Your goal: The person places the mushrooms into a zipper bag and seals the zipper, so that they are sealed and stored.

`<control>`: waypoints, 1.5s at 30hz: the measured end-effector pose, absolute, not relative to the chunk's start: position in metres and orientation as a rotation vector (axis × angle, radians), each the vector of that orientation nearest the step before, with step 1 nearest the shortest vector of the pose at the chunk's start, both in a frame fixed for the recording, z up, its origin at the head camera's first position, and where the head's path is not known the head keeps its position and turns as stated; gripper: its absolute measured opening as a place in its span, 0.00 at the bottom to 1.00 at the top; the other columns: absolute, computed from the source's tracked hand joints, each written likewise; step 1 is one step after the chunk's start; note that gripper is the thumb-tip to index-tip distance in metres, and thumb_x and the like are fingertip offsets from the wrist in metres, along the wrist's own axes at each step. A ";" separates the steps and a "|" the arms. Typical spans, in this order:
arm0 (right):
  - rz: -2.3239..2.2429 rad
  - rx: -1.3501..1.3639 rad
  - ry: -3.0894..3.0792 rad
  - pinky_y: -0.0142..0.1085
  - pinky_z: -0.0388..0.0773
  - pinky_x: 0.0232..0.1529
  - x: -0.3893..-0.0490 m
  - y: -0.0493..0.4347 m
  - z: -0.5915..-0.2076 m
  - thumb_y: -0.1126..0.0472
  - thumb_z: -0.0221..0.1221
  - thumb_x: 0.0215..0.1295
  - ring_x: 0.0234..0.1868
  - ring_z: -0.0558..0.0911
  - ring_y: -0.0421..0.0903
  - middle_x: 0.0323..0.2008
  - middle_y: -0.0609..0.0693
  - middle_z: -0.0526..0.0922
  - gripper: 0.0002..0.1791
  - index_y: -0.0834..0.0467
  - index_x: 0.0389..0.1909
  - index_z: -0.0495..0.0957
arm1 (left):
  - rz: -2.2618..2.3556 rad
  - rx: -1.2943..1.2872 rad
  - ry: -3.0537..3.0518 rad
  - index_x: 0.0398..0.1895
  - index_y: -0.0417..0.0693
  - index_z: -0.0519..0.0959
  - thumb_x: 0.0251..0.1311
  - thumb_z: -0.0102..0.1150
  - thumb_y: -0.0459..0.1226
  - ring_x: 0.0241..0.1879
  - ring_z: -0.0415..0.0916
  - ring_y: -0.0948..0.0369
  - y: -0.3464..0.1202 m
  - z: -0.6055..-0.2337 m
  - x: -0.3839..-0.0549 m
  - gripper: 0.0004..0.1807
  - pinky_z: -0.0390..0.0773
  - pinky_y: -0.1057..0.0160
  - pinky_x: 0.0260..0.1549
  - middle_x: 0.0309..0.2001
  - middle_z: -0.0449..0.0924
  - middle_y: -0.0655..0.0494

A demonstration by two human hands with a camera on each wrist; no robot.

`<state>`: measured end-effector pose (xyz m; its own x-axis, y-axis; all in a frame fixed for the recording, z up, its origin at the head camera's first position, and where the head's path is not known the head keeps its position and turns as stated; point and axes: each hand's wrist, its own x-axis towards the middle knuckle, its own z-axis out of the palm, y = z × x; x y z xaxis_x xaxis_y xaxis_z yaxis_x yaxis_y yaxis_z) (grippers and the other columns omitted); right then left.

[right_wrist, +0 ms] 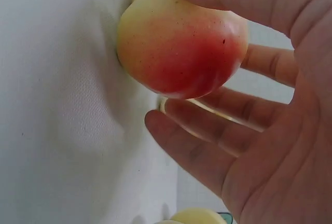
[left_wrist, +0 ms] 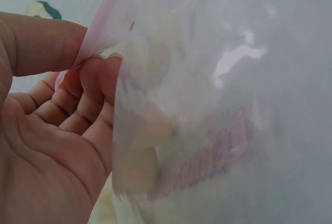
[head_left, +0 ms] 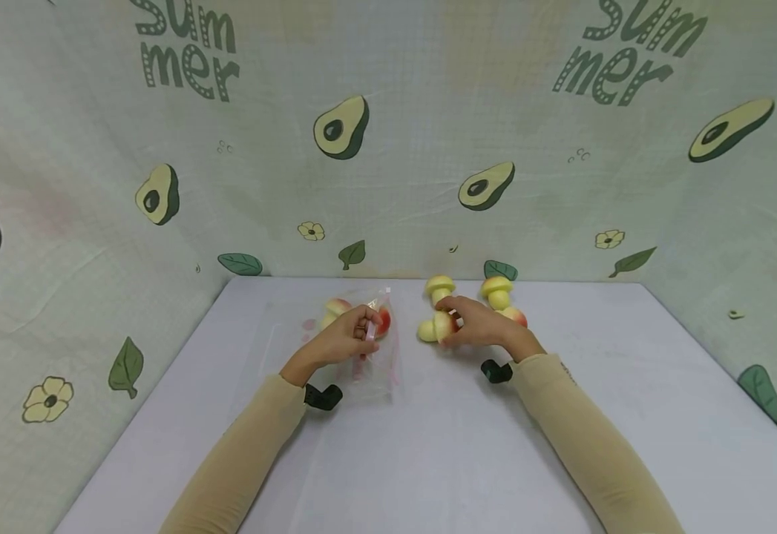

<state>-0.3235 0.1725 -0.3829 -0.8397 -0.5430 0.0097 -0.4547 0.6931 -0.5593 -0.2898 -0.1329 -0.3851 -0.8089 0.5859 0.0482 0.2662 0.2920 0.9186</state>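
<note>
My left hand (head_left: 340,337) pinches the pink-edged mouth of a clear plastic zip bag (head_left: 378,382) between thumb and fingers. Pink lettering (left_wrist: 207,164) shows on the bag in the left wrist view. Inside lie toy mushrooms, one pale yellow mushroom (head_left: 336,305) and a red-capped one (head_left: 383,321), blurred through the film. To the right, my right hand (head_left: 480,322) has its thumb and fingers around a toy mushroom (head_left: 433,329) lying on its side on the table. Its cap (right_wrist: 181,47) is yellow blushed with red; the thumb touches it, and the lower fingers extend past it.
Behind the right hand, two yellow toy mushrooms stand upright, one mushroom (head_left: 439,283) at the left and another mushroom (head_left: 496,288) at the right. A red-tinged mushroom (head_left: 516,317) is partly hidden by the hand. The white table (head_left: 428,460) meets a printed cloth backdrop (head_left: 401,222).
</note>
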 end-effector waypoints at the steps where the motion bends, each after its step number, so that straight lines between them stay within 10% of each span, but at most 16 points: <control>1: -0.863 -0.824 2.728 0.48 0.70 0.57 -0.324 0.173 -0.383 0.56 0.71 0.49 0.56 0.72 0.52 0.58 0.53 0.71 0.38 0.58 0.62 0.67 | 1.520 0.766 2.270 0.52 0.27 0.64 0.57 0.59 0.22 0.28 0.72 0.43 -0.133 -0.388 -0.293 0.21 0.77 0.41 0.31 0.29 0.66 0.44; 14: -0.927 -0.831 2.776 0.45 0.72 0.52 -0.326 0.169 -0.391 0.51 0.73 0.48 0.51 0.75 0.49 0.51 0.51 0.76 0.35 0.55 0.56 0.70 | 1.535 0.779 2.281 0.52 0.30 0.64 0.57 0.61 0.25 0.25 0.71 0.57 -0.135 -0.395 -0.295 0.23 0.79 0.55 0.26 0.29 0.66 0.48; 45: -1.141 -1.036 2.747 0.39 0.78 0.48 -0.323 0.144 -0.398 0.61 0.70 0.52 0.51 0.75 0.51 0.52 0.53 0.73 0.33 0.63 0.57 0.68 | 1.545 0.821 2.275 0.52 0.28 0.64 0.57 0.59 0.24 0.23 0.71 0.57 -0.135 -0.395 -0.295 0.22 0.79 0.53 0.25 0.28 0.67 0.50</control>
<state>-0.3235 0.1436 -0.3975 -0.7837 -0.5707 0.2450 -0.5764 0.5215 -0.6291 -0.2951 -0.1348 -0.3954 -0.8029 0.5893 0.0899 0.3009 0.2705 0.9145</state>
